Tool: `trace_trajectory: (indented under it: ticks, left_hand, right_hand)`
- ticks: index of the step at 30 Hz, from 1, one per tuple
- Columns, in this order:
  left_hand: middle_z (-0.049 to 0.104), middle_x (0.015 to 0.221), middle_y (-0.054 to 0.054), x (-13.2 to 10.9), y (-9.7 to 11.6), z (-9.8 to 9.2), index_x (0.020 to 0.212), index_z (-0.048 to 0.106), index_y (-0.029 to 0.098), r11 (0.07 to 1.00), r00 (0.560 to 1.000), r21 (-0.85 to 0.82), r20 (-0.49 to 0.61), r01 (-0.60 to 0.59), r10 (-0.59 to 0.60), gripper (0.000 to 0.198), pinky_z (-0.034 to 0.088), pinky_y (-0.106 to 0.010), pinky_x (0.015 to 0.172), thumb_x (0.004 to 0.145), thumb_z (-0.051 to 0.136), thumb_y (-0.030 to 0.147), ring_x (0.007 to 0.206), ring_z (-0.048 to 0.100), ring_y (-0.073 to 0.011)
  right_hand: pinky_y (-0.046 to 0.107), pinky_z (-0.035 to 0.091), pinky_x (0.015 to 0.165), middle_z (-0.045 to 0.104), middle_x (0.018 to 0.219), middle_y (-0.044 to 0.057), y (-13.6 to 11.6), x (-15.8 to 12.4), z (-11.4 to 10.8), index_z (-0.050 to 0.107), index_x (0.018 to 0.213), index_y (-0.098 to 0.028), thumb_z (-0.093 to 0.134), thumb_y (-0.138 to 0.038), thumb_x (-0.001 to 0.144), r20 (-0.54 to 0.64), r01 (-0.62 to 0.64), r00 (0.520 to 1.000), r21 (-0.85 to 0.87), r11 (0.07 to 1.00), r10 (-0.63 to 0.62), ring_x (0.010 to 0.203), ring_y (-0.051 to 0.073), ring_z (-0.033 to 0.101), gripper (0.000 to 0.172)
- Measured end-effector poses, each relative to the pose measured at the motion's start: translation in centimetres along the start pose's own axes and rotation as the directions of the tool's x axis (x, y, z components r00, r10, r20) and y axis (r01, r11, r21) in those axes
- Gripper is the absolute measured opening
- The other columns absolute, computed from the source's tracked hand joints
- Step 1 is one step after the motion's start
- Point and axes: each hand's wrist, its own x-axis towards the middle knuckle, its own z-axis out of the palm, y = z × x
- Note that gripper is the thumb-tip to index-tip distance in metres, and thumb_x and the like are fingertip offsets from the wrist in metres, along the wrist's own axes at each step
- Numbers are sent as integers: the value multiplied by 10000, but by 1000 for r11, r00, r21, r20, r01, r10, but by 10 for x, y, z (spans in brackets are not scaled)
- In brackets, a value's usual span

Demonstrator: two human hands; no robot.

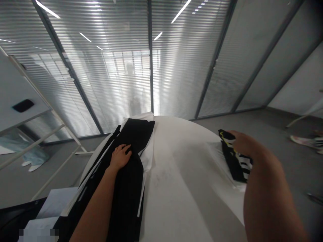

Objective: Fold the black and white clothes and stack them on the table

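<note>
My left hand lies with its fingers spread on a pile of black cloth, which looks like long folded garments with white sheets between the layers. On the right, my right hand is closed on a folded black garment with white and yellow markings. Its fingers are partly hidden. Clear plastic wrapping shows along the garment's left side, over the right edge of the white table. Whether the garment touches the tabletop I cannot tell.
White metal frame rails stand at the left, with a person's legs beyond. White papers lie at the lower left beside the cloth. Glass panels with blinds close off the back. Shoes lie on the floor at right.
</note>
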Motion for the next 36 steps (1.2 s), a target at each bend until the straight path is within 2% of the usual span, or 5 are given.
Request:
trace_trajectory:
  ticks: [10,19,23,27,36]
  left_hand:
    - [564,1321,-64,-15,27,-8,1315,564,271,991,984,-23,-125,-132,128,462,360,-452,1053,861,480,253,1234,477,-267]
    - [571,1335,-72,-32,76,-9,1228,626,243,835,926,-402,-188,-377,327,362,241,-482,1152,907,466,293,1303,452,-239]
    - [520,1398,-75,-44,96,-20,1410,423,236,370,977,-904,-201,-215,77,544,378,-394,1090,905,493,425,1292,477,-226]
    - [557,1356,-114,-62,114,-25,1398,424,193,-24,997,-998,-53,-52,59,713,441,-409,1038,792,648,494,1257,514,-278]
    - [698,1097,-98,-60,130,-29,1155,592,172,-9,976,-1000,5,3,-217,517,536,-405,884,705,775,350,975,679,-238]
  right_hand:
    - [338,493,715,685,1084,136,-61,-46,-60,551,1322,-255,515,-98,721,-219,0,971,392,920,94,803,226,665,623]
    - [280,515,558,705,871,2,-142,-73,-35,615,1077,-239,587,-114,585,8,28,938,995,99,-347,598,172,647,509]
    - [307,528,598,703,870,-5,-167,-77,-22,591,1121,-247,589,-106,547,60,-93,877,995,-47,-477,645,191,659,592]
    - [315,528,638,691,885,4,-193,-82,3,584,1110,-233,573,-115,554,112,-155,854,987,-43,-507,710,200,653,569]
    - [470,405,993,475,1265,97,-223,-91,70,444,1278,-255,615,-238,706,-182,333,926,806,490,-331,1150,263,494,598]
